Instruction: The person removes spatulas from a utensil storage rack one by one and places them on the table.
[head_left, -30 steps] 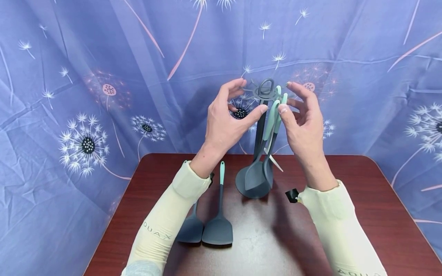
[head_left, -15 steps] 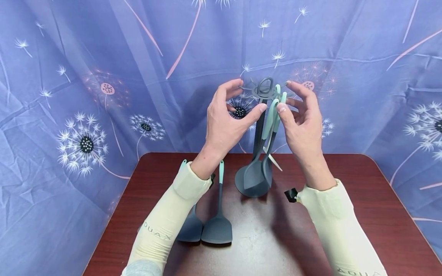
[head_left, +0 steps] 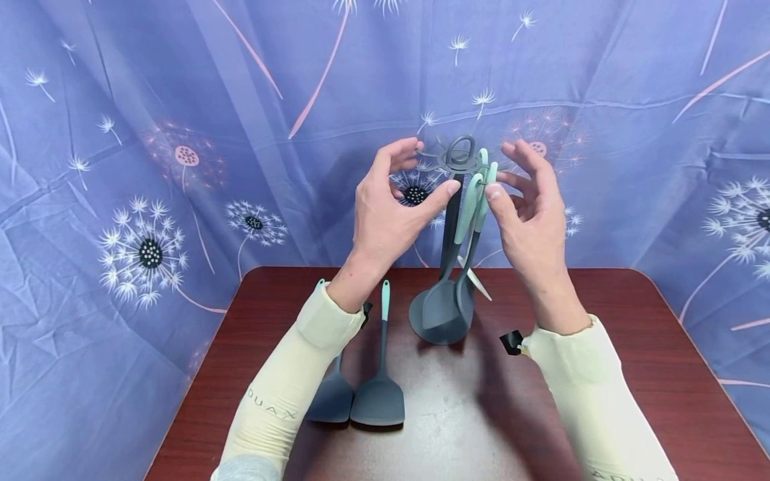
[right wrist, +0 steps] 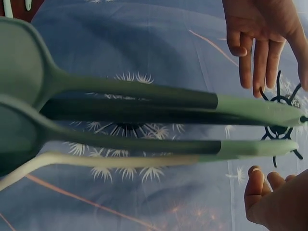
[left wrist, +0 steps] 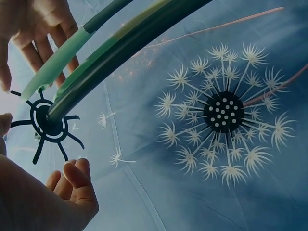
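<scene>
A dark utensil stand point(head_left: 458, 166) has a ring of hooks under a loop top, over a round base point(head_left: 433, 339). Several utensils with mint handles point(head_left: 469, 210) hang from its right side, one with a broad dark head point(head_left: 440, 307). A pale, curved end point(head_left: 478, 284) pokes out behind them. My left hand point(head_left: 385, 207) is spread on the left, its thumb overlapping the post in the head view; in the left wrist view its fingertips point(left wrist: 70, 166) are right at a hook's end. On the right, my right hand point(head_left: 532, 214) has its thumb beside the hanging handles, fingers loosely bent.
Two dark turners lie side by side on the brown table point(head_left: 631, 347), the right turner point(head_left: 379, 404) in full view and the left turner point(head_left: 332, 401) partly under my left sleeve. A blue dandelion-print curtain point(head_left: 601, 53) hangs close behind the stand.
Both hands have drifted slightly outward, away from the stand, with the right fingertips a little farther from the hooks. The hanging utensils and the turners look unchanged.
</scene>
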A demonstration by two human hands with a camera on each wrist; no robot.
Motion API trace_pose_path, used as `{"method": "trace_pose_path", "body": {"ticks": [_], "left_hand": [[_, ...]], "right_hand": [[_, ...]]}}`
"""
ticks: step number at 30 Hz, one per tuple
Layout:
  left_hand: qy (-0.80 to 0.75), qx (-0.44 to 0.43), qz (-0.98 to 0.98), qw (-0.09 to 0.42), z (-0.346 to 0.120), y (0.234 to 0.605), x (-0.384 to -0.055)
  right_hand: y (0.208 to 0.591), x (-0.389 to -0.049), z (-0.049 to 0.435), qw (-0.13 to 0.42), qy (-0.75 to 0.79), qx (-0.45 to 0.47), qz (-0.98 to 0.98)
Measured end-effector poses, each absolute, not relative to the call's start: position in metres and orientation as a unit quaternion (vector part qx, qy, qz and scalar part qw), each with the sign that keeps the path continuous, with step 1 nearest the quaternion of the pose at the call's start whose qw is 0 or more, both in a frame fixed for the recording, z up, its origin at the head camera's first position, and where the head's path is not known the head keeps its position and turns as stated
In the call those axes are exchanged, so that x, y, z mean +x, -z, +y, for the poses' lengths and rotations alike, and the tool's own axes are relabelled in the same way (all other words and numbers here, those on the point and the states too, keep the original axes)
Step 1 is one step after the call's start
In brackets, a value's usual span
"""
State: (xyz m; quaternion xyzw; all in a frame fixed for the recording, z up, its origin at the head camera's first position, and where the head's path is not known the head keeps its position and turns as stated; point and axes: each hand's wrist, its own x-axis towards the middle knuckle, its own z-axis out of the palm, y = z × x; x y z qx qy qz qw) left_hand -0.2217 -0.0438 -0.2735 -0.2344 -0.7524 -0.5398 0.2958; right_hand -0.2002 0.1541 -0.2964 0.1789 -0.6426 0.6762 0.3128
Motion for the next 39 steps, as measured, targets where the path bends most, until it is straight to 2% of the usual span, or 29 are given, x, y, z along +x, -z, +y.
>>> {"method": "trace_pose_path", "body": {"ticks": [9,16,21,39], "left_hand": [[0.535,-0.244,-0.756,0.287,-0.046,0.272,-0.225],[0.550,-0.258,-0.755,0.246,-0.054,0.271,-0.229],[0.542,-0.268,-0.760,0.238,-0.056,0.269,-0.231],[0.550,-0.295,-0.754,0.206,-0.061,0.267,-0.240]], "right_hand": [[0.305,-0.198,0.172,0.326,-0.672,0.149,-0.648],[0.317,-0.200,0.184,0.314,-0.632,0.138,-0.695],[0.321,-0.204,0.191,0.312,-0.605,0.141,-0.719],[0.330,-0.216,0.191,0.262,-0.535,0.179,-0.783]]}}
